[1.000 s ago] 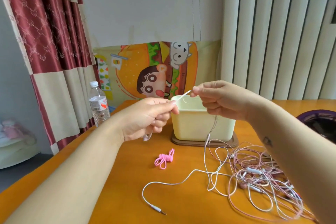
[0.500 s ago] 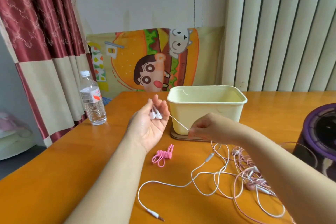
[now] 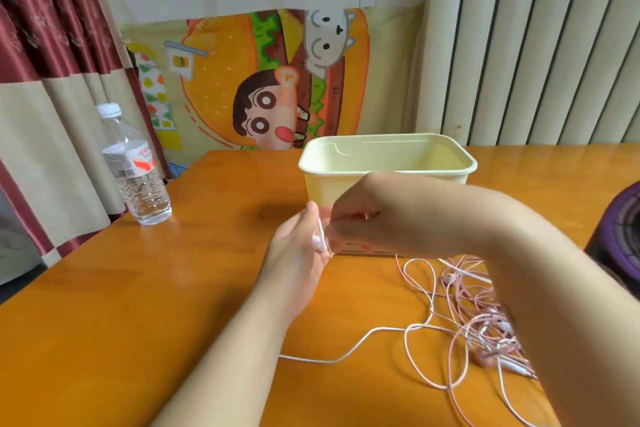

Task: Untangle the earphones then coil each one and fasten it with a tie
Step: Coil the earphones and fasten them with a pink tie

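At the centre of the table (image 3: 145, 305), just in front of the cream tub (image 3: 388, 163), a pair of white earbuds (image 3: 319, 242) is held against the upturned palm of the left hand (image 3: 299, 253). The fingers of that hand are kept fairly straight rather than curled, apparently so that they can serve as a former for the cord to be wound around. The buds seem to be pinned by the thumb, though the pinch itself is hidden and cannot be confirmed. The right hand (image 3: 377, 218) is brought across and over the left fingertips, its fingers bunched together as if closed on the cord; motion blur hides the contact, so what exactly is clamped cannot be told.

From under the hands the white cable (image 3: 360, 343) is left trailing slack across the wood — slack is needed if turns are to be laid without dragging the rest. It runs toward the pink tangle (image 3: 485, 326) at the right, where several pink earphones are heaped; whether the white one is fully free of the pile cannot be judged. Coiling is judged to be only beginning, and no tie is seen.

Further out, a water bottle (image 3: 136, 170) stands well apart at the left edge, and a dark purple object (image 3: 620, 225) is partly seen at the right.
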The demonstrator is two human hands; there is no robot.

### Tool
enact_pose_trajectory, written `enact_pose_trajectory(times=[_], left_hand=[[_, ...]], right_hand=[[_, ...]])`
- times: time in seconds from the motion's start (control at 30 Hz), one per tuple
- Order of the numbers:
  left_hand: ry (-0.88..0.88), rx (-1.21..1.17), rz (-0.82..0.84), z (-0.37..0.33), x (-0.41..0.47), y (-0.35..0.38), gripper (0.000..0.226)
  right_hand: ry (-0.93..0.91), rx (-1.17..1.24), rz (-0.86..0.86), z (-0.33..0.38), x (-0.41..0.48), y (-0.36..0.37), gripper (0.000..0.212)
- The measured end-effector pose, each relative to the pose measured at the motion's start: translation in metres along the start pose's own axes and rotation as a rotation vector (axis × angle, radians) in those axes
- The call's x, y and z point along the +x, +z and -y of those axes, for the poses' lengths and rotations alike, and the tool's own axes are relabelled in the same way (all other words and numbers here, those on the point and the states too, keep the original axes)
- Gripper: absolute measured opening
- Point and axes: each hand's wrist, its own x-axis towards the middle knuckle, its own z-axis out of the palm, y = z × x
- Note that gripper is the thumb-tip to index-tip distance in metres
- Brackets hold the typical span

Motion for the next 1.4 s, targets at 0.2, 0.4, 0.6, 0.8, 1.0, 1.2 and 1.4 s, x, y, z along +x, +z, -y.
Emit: enact_pose_trajectory(times=[0.2, 0.4, 0.6, 0.8, 1.0, 1.2, 1.4], left_hand=[[0.087, 0.045, 0.219, 0.009, 0.005, -0.009, 0.036], [0.140, 0.122, 0.304, 0.018, 0.005, -0.009, 0.022], [0.138, 0.023, 0.320, 0.017, 0.001, -0.008, 0.027], [0.067, -0.181, 0.284, 0.013, 0.006, -0.011, 0.017], [0.076, -0.159, 0.292, 0.012, 0.007, -0.015, 0.017], [0.104, 0.009, 0.427, 0.013, 0.000, -0.013, 0.024], [0.021, -0.224, 0.584, 0.002, -0.011, -0.009, 0.034]], right_hand=[[-0.031, 0.071, -0.060, -0.014, 0.004, 0.012, 0.028], [-0.056, 0.140, -0.180, -0.021, 0.000, 0.003, 0.026], [-0.049, 0.328, -0.254, -0.028, -0.001, -0.002, 0.029], [-0.072, 0.328, -0.352, -0.028, 0.002, -0.001, 0.029], [-0.098, 0.290, -0.369, -0.025, 0.002, 0.001, 0.026], [-0.092, 0.287, -0.420, -0.025, 0.004, 0.004, 0.025], [-0.014, 0.423, -0.442, -0.048, 0.021, 0.022, 0.024]])
